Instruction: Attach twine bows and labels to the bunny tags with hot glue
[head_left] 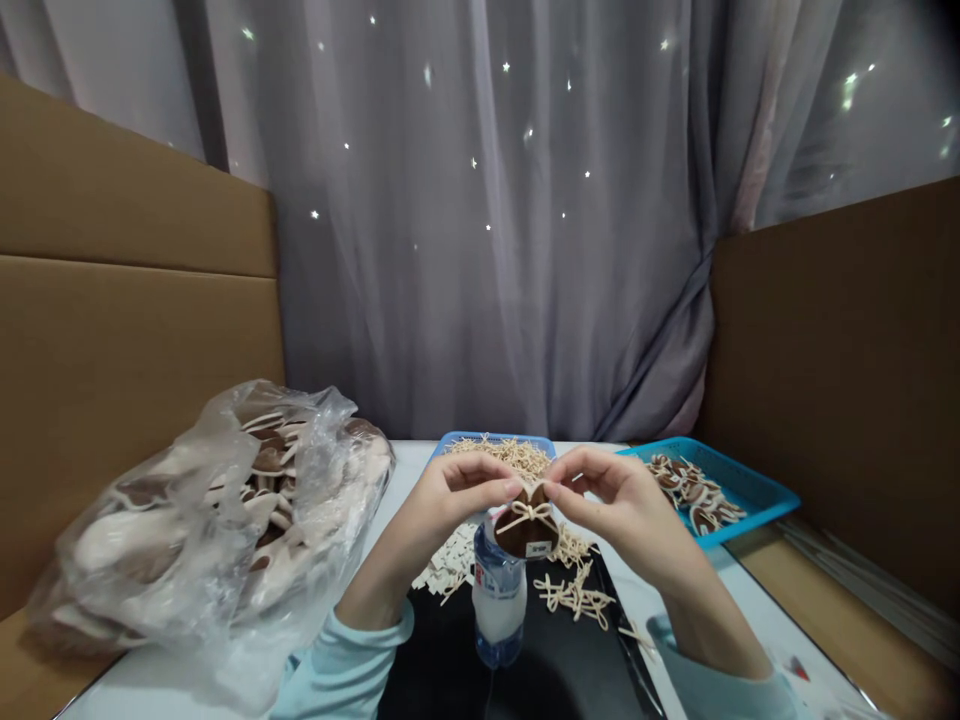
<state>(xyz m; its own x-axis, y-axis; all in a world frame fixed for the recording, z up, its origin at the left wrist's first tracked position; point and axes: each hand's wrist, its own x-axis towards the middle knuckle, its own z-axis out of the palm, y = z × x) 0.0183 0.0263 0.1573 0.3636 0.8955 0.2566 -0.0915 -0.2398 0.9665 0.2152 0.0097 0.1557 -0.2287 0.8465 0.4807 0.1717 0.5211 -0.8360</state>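
Observation:
Raised above the table, a small brown piece (517, 535) with cream trim carries a tied cream bow (529, 513) and a small white label (538, 549). My left hand (471, 490) pinches its upper edge from the left, thumb and fingers pressed together. On the other side, my right hand (604, 490) pinches the same edge at the right. The piece hangs in front of the top of a plastic bottle (499, 600), hiding part of it; whether they touch I cannot tell.
A clear bag (225, 540) of brown and cream pieces lies left. A blue basket (450, 440) of cream bows stands behind my hands, a teal tray (765, 497) of finished-looking brown pieces at right. White labels (450, 562) and loose bows (577, 595) lie on a black mat (442, 670). Cardboard walls (135, 330) flank the table.

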